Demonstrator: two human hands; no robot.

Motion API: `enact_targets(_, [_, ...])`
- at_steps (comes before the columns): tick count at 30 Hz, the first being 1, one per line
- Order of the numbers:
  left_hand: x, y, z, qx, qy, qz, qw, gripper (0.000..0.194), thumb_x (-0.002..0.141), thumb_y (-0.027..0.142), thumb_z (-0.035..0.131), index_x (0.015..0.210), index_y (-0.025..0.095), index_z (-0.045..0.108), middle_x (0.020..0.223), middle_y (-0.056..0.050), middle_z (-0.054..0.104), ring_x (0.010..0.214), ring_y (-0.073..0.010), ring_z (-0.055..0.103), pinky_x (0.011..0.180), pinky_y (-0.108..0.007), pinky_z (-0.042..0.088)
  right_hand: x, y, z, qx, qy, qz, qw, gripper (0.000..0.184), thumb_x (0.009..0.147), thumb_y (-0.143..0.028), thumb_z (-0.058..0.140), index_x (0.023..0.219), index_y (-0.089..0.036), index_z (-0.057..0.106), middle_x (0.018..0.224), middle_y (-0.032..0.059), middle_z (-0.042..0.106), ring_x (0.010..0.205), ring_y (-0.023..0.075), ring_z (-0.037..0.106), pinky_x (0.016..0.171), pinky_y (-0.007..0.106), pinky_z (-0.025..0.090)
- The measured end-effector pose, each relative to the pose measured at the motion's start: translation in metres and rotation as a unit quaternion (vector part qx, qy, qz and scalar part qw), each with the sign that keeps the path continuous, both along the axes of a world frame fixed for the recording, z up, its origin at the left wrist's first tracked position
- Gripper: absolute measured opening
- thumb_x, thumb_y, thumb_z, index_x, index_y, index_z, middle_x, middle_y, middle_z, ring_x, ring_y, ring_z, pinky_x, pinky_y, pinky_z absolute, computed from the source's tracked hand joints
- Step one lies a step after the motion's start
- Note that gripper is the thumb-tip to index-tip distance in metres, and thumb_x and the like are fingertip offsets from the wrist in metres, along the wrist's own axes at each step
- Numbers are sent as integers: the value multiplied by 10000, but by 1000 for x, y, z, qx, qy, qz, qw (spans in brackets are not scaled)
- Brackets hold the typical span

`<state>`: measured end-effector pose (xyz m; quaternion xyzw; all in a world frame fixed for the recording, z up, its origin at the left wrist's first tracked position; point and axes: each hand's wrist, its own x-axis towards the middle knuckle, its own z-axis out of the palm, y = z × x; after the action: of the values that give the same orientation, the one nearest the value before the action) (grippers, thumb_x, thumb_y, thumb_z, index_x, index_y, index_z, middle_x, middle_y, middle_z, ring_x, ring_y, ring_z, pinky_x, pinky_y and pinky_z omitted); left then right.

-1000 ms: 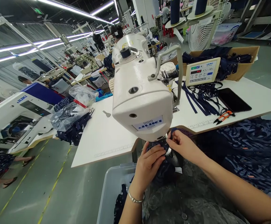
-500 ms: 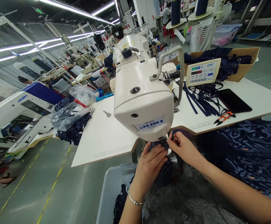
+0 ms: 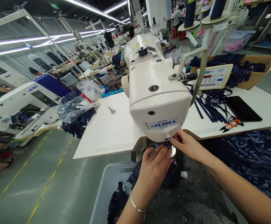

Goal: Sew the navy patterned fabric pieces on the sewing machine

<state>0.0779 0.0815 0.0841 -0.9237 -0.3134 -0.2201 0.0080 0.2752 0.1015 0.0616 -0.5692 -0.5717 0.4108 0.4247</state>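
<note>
Navy cloth (image 3: 172,179), long axis unclear, trails lapward under flattened left hand (image 3: 154,168) beside right hand (image 3: 188,147), whose grip I cannot tell.

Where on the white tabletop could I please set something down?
The widest bare tabletop lies left of the sewing machine, between the metal piece and printed ruler. Crowded: right of the machine, with navy strips, phone and orange snips; below its head, left hand, right hand and dark fabric.
</note>
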Motion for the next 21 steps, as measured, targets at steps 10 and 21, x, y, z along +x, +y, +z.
enact_targets(10, [-1, 2, -7, 1, -44, -15, 999, 280, 1001, 215, 468, 1270, 191, 545, 1210, -64, 673, 1193, -169, 590, 964, -337, 437, -15, -9, -6, 9, 22, -73, 997, 171, 850, -372, 556, 802, -212, 521, 711, -8, 519, 649, 164, 490, 593, 288, 441])
enact_targets(21, [0, 1, -2, 7, 2, -9, 1000, 268, 1009, 216, 452, 1257, 204, 554, 1222, -36, 663, 1202, -172, 573, 982, -361, 382, -10, -6, -7, 9, 17, -55, 998, 185, 875, -392, 525, 822, -215, 518, 725, -10, 513, 656, 172, 503, 597, 291, 433])
